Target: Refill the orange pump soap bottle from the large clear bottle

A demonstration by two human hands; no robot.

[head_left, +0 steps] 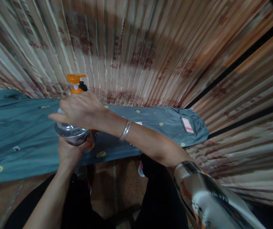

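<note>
A clear, rounded bottle (pixel 73 133) with dark lettering stands over the cloth-covered surface, left of centre. My left hand (pixel 70 151) is wrapped round its lower part from the near side. Across its upper part lies my right hand (pixel 80 109), gripping near the neck, with the thumb pointing left. Above that hand rises an orange pump head (pixel 73 78), with a small black piece (pixel 82 86) beside it. Something orange shows at the bottle's right side, partly hidden by my right wrist. The bottle's neck is hidden under my right hand.
A blue-green cloth (pixel 31 136) with yellow patterns covers the long narrow surface. A pale pinkish item (pixel 187 125) lies at its right end, and a white item (pixel 138 123) is partly behind my right forearm. Pleated curtains (pixel 127 54) hang behind, with dark poles at right.
</note>
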